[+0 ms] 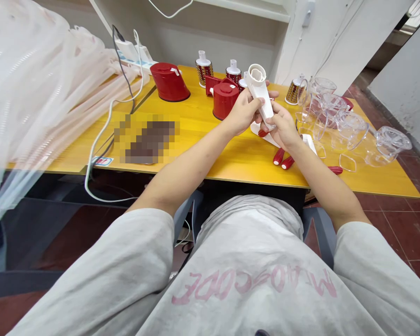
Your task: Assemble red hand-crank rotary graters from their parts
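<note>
Both my hands hold a white plastic pusher piece [259,88] upright above the yellow table [203,149]. My left hand [243,112] wraps its middle from the left, fingers closed. My right hand [283,127] grips its lower end from the right, fingers closed. Under my right hand lie red-tipped handles [283,158] and a white part [308,142]. A red plastic housing [224,99] stands just left of my left hand.
A red base [168,81] and metal grater drums with white caps [203,67] stand at the back. Clear plastic hoppers [350,126] crowd the right side. A power strip [133,51] with cables and stacked clear bags [38,93] fill the left.
</note>
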A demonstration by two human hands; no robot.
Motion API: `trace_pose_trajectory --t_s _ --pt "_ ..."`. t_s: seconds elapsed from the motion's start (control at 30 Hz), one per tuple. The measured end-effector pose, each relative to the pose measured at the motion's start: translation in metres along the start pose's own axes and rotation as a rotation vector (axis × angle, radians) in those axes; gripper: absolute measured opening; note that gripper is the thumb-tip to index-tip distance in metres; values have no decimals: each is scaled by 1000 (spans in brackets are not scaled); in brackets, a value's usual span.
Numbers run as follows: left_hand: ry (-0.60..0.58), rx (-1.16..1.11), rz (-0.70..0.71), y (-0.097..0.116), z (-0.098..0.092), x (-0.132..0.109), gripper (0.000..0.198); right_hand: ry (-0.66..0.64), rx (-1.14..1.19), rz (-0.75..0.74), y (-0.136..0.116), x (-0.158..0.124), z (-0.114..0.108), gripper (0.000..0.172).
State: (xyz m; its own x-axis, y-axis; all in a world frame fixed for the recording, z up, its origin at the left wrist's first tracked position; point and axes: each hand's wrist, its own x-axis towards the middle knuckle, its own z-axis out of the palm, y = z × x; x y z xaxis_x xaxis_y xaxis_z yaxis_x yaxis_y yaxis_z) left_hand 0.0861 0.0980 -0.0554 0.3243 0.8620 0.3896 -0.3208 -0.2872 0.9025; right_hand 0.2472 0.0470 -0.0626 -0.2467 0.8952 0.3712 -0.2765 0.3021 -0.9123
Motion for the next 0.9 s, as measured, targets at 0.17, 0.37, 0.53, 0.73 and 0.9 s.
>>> trace_pose_trajectory --t_s 0.17,0.37,0.53,0.73,0.9 --pt "34 -69 -16 12 6 -6 74 26 -39 49 -9 -4 5 54" --pt "15 -130 -117 24 16 -18 67 19 -20 43 -15 -6 9 39" --pt "33 -139 -134 21 24 -22 76 45 -32 43 -11 -5 5 36" --pt "76 -90 -119 17 29 -22 77 107 -11 47 -9 -5 11 28" --pt "86 -80 -73 21 32 -21 91 104 -36 64 -16 -5 13 28"
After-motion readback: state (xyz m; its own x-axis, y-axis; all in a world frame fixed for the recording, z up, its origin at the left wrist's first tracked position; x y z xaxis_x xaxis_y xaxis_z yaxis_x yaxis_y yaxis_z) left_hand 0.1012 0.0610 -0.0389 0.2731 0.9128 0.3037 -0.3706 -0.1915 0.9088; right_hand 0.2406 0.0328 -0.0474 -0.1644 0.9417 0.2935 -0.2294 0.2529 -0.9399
